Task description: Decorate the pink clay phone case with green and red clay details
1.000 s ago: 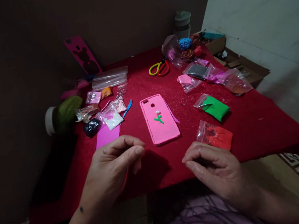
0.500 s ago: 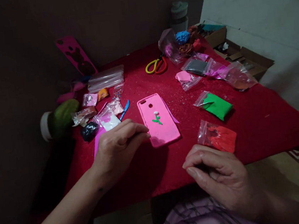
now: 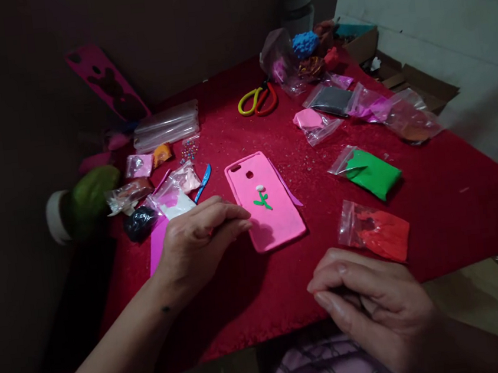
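Note:
A pink phone case (image 3: 274, 219) lies on the red-covered table, its camera holes at the far end. On it sits a small clay flower (image 3: 262, 198) with a white bud, green stem and leaves. My left hand (image 3: 205, 238) hovers by the case's near left edge, thumb and fingers pinched together; whatever they hold, if anything, is too small to make out. To the right of the case, above the table's front edge, my right hand (image 3: 372, 304) is also closed in a pinch, its contents hidden. Just beyond it lies a bag of red clay (image 3: 381, 233).
A green clay bag (image 3: 373, 174) and other bags line the right side. Yellow-and-red-handled scissors (image 3: 257, 99) lie farther back. At left are small clay packets (image 3: 140, 164), a blue tool (image 3: 204, 182) and a tipped green jar (image 3: 92, 197). A pink bear-pattern case (image 3: 109, 82) leans on the wall.
The camera view has shifted slightly. Both hands keep their pinched poses, and the case with its flower stays in place on the table.

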Motion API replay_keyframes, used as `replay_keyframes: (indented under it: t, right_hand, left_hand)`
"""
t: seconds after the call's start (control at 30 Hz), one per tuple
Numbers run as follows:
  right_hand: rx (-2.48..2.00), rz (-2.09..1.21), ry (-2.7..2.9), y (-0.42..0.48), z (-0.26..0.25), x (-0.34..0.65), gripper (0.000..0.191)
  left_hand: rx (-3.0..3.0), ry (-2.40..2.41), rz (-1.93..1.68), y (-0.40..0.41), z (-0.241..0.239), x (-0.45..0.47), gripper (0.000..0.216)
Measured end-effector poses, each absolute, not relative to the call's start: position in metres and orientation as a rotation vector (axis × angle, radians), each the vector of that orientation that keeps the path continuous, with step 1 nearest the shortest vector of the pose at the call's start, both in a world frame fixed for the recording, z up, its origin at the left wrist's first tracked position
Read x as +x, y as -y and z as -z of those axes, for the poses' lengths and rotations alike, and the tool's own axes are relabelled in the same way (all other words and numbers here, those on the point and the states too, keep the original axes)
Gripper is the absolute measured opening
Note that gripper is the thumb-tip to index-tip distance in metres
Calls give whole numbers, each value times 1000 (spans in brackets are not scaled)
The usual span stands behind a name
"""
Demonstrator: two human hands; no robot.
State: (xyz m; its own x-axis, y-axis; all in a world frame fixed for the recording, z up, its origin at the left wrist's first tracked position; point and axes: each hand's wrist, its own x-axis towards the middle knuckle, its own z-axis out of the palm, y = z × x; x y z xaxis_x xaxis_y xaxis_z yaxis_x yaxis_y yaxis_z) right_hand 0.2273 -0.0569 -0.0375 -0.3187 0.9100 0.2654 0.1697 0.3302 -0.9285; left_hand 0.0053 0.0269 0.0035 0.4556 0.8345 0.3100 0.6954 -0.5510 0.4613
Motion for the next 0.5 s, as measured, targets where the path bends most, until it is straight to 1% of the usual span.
replay_keyframes:
  t: [0.17, 0.3, 0.5]
  right_hand:
    - [-1025, -1032, 1756, 53, 35, 223, 16]
    - [-1154, -1050, 1647, 50, 35, 220, 15]
    - [-1263, -1243, 1508, 48, 33, 218, 14]
  left_hand:
    - [2397, -1320, -754, -25, -3, -1, 8]
    - [2257, -1324, -764, -24, -2, -7, 9]
    - [2145, -1315, -816, -23, -2, -12, 7]
